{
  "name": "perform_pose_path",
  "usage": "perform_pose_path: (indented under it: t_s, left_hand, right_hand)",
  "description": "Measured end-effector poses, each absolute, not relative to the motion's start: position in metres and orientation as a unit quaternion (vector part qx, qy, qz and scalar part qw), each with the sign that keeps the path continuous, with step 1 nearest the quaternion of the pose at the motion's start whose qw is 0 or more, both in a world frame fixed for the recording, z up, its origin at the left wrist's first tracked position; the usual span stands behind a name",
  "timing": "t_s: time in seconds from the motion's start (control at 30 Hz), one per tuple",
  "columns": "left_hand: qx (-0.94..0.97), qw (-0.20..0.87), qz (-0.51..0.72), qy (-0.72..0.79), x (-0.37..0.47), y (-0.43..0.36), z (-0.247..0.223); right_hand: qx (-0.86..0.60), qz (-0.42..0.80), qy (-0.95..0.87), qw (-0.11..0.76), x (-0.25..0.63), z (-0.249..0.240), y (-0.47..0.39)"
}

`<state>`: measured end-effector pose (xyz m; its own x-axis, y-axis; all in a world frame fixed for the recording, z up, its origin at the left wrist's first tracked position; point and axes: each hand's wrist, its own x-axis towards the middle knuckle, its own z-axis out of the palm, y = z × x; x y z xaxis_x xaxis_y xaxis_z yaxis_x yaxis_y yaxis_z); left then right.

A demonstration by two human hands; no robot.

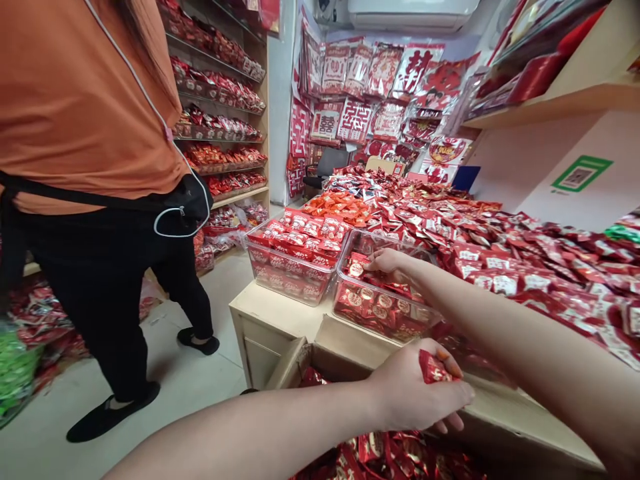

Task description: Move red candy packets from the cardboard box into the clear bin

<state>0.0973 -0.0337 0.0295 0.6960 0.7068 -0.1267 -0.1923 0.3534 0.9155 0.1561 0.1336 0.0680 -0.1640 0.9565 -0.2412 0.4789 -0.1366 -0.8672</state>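
My left hand (413, 390) is closed around a small red candy packet (433, 368) with gold print. It hangs above an open cardboard box (345, 337) that holds many similar packets (373, 450). My right hand (391, 262) reaches into a clear plastic bin (345, 283) on the table. Its fingertips pinch the edge of a red packet with a round pale label (357, 265), and more red packets lie stacked in rows beneath. The far side of that bin is partly behind my right forearm.
A second clear bin (290, 283) full of red packets stands left on the cream table (257, 307). Heaps of red packets (520, 267) cover the right and back. A person in an orange top (85, 100) stands left, near stocked shelves (225, 137). An overhead shelf (550, 100) juts out right.
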Motion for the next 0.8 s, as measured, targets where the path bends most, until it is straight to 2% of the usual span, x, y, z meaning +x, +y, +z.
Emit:
perform_pose_path:
  t_s: [0.1, 0.27, 0.63, 0.8]
  left_hand:
    - [0.491, 0.782, 0.275, 0.269, 0.096, -0.034, 0.031]
    - [0.502, 0.776, 0.270, 0.271, 0.094, -0.035, 0.034]
    - [0.525, 0.760, 0.274, 0.268, 0.095, -0.035, 0.031]
    - [0.488, 0.787, 0.281, 0.254, 0.090, -0.033, 0.038]
  right_hand:
    - [-0.620, 0.479, -0.585, 0.211, 0.151, 0.062, 0.137]
    - [-0.636, 0.448, -0.599, 0.189, 0.149, 0.052, 0.138]
    - [-0.657, 0.241, -0.703, 0.130, 0.152, 0.045, 0.141]
    - [-0.638, 0.158, -0.736, 0.162, 0.159, 0.072, 0.137]
